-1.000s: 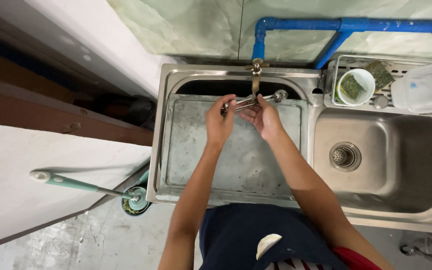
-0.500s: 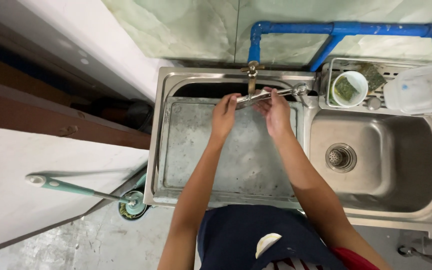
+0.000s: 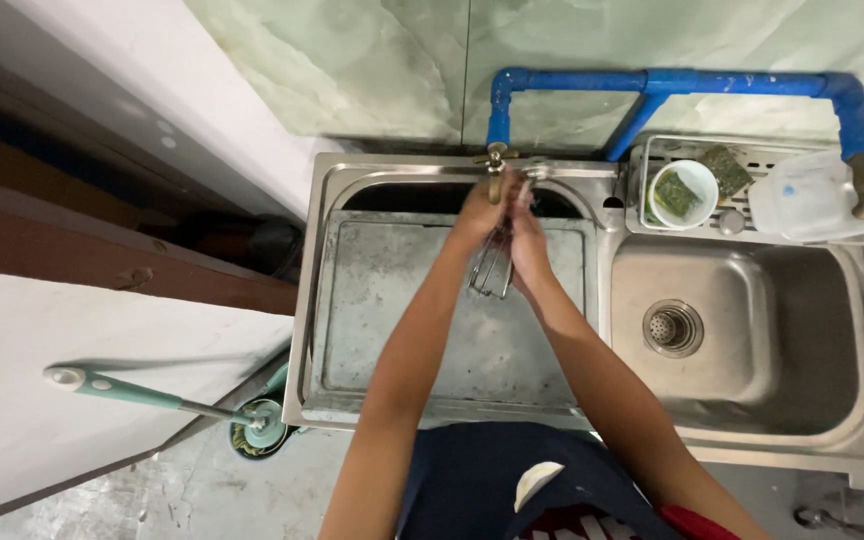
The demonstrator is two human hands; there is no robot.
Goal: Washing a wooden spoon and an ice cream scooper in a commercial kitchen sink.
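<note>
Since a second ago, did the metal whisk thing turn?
Yes. The metal whisk lay sideways under the brass tap; now its wire end hangs down toward the person, away from the tap.

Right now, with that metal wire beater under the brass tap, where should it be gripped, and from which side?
Probably by its straight shaft at the top: the metal wire beater hangs loops-down under the brass tap, and both hands already close on that upper end. Come from above and the front; the open wire loops give a poor hold.

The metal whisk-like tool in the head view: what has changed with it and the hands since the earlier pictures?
The metal beater lay level under the tap; now it points down into the left basin. Both hands, left hand and right hand, moved closer together and keep hold of it. The cup with sponge and plastic container stayed in place.
</note>
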